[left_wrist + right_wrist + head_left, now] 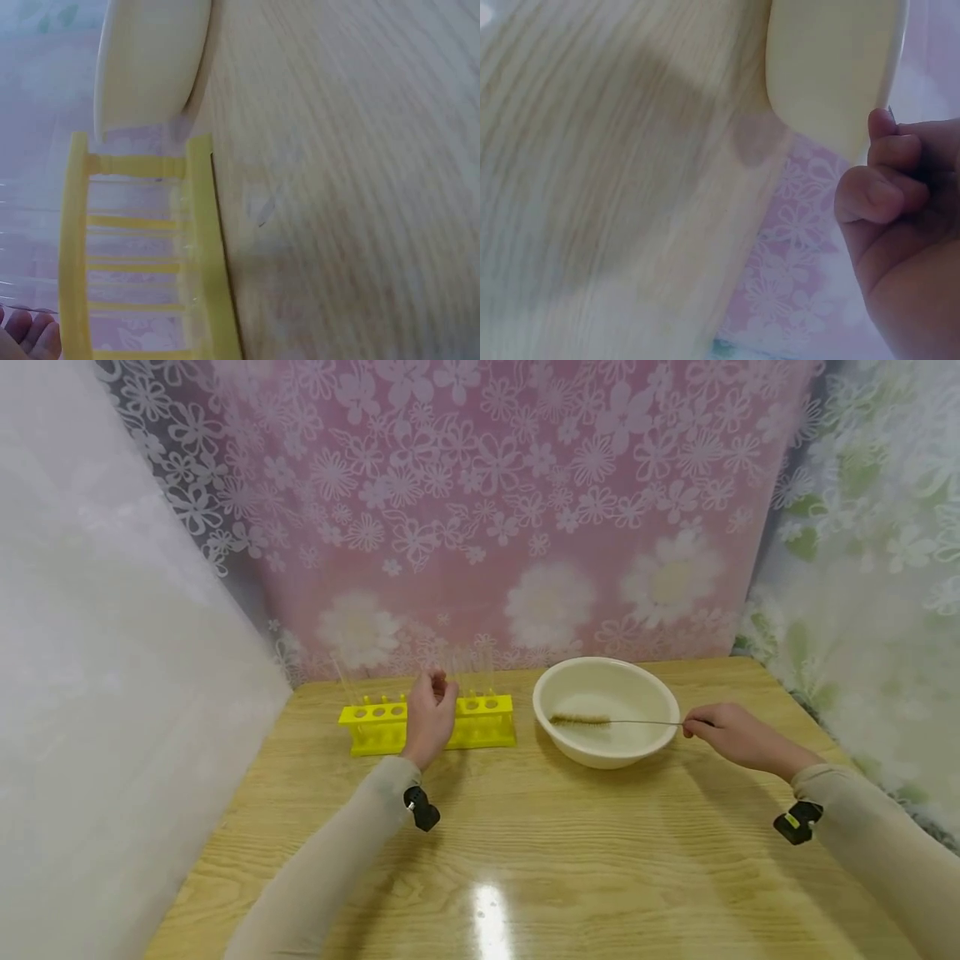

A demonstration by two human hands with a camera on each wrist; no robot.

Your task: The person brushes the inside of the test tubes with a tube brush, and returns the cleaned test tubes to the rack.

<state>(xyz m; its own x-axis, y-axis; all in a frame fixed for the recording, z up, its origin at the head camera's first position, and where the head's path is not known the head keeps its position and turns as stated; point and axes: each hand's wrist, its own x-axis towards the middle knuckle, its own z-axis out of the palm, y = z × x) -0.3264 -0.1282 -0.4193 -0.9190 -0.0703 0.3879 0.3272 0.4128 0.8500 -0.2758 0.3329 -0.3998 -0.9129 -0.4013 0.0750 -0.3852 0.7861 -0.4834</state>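
Note:
My left hand [430,714] is at the yellow test tube rack [486,735], its fingers curled above the top plate beside clear test tubes [483,672]. Whether it pinches a tube is unclear. In the left wrist view, a few bent fingers [37,334] show past the rack's upper plate. My right hand [723,733] pinches the thin wire handle of a test tube brush [581,720]. The brush's brown bristles lie over the cream basin [606,758], and its handle crosses the basin's right rim. In the right wrist view, only the handle's tip shows at the fingertips.
Rack and basin stand side by side towards the back of the wooden table [525,835], with a gap between them. Another clear tube [342,677] leans at the rack's left end. Behind hangs a pink flowered curtain [465,527]. Pale sheets hang at both sides.

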